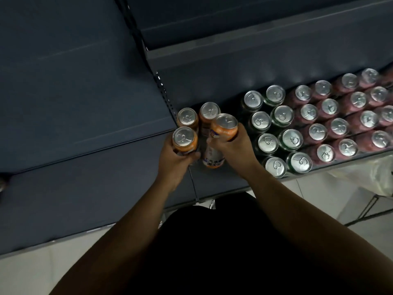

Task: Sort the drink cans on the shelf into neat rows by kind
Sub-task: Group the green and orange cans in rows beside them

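Gripping one orange can apiece, your hands are both at the left end of the shelf (217,185). Your left hand (173,161) has its fingers curled round the front orange can (184,139), which stands upright nearest the shelf's front edge. Your right hand (234,145) clasps the second orange can (224,127) by its side. That one looks raised above its neighbours, but can't tell if it clears the shelf.

Behind them, toward the back edge, stand the back-left orange can (187,117) and back-right orange can (209,111), close together. All 4 have silver lids w/ pull tabs and bright orange bodies. A white-and-orange label (212,158) w/ blue print shows b/w your hands; can't tell which can it belongs to.

A bare strip of shelf separates this group from the dark green cans (283,115). Those are 8 in 2 columns, running from back edge to front edge approx. mid-shelf. Just beside them, the pink cans (330,107) fill the right end in tidy rows, lids matching. Pale floor tiles (319,201) show past the front edge.
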